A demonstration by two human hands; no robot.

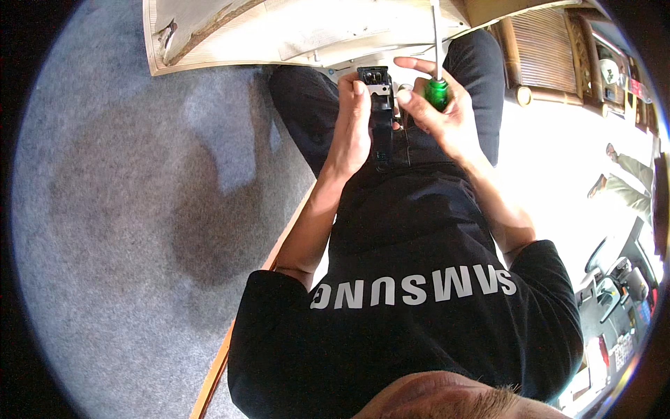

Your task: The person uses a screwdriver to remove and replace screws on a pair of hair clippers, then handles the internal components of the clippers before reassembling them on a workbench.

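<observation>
My left hand (pixel 351 129) is closed round the side of a narrow black device (pixel 382 112) with a bright metal plate across its upper part. Its thumb lies along the device near that plate. I cannot make out what kind of device it is. A screwdriver (pixel 437 94) with a green handle and a long metal shaft is tucked in my right hand (pixel 452 127), its shaft pointing away from me. The right thumb and forefinger reach toward the device, with the forefinger stretched out past its far end. Both hands are over my lap, between my knees.
Beyond my knees stands a pale, worn panel (pixel 300 42) with a ribbed edge. To the right is a slatted wooden piece of furniture (pixel 548 56). Another person's legs (pixel 628 183) show at the far right, above a cluttered desk (pixel 614 314). Grey carpet (pixel 132 209) covers the left.
</observation>
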